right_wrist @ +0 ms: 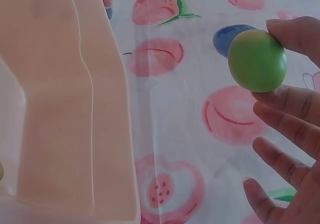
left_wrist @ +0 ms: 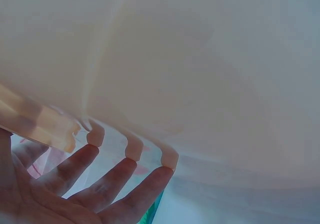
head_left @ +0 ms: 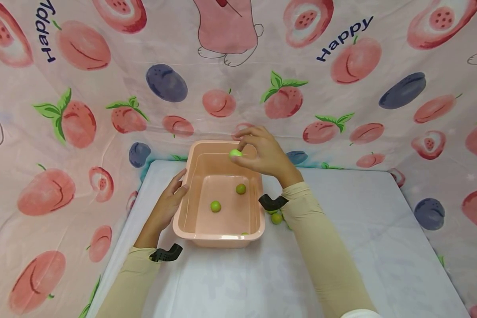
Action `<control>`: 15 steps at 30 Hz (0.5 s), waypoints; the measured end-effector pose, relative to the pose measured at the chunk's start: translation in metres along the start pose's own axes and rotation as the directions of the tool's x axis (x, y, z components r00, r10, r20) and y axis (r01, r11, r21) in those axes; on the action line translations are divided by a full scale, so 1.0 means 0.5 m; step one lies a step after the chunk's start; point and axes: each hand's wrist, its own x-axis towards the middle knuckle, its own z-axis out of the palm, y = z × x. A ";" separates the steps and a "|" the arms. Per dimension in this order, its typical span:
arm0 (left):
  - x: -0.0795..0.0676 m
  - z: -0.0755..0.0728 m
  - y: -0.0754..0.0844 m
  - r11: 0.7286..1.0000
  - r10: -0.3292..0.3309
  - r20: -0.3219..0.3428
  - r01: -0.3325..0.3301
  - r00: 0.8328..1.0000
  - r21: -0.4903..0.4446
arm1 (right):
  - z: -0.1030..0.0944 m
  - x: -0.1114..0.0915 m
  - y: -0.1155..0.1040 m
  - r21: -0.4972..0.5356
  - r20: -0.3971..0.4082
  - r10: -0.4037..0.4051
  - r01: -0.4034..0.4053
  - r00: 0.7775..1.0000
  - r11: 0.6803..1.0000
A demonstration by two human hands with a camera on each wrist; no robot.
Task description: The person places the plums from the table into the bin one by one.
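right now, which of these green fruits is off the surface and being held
The green fruit pinched in the right hand: it alone is held up, while the other visible fruits lie in the tub or on the table.

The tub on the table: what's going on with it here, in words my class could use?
A person's right hand pinches a green fruit, held up near the tub's far end. The left hand touches the tub's left side. Two fruits show on the tub's floor, another peeks over its near rim, and more lie to its right, partly hidden by the right arm.
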 end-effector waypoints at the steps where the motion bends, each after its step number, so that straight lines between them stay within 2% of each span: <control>1: 0.000 0.000 0.000 1.000 0.000 0.000 0.000 1.000 0.003 | 0.001 0.000 -0.001 0.001 0.000 -0.002 0.002 1.000 1.000; 8: 0.001 0.001 0.001 0.999 0.016 0.004 -0.016 1.000 -0.030 | 0.007 0.000 -0.004 0.010 0.004 -0.009 0.009 1.000 1.000; 15: 0.001 0.001 0.000 1.000 0.018 0.007 -0.018 1.000 -0.024 | 0.010 -0.001 -0.002 0.011 -0.003 -0.017 0.017 1.000 1.000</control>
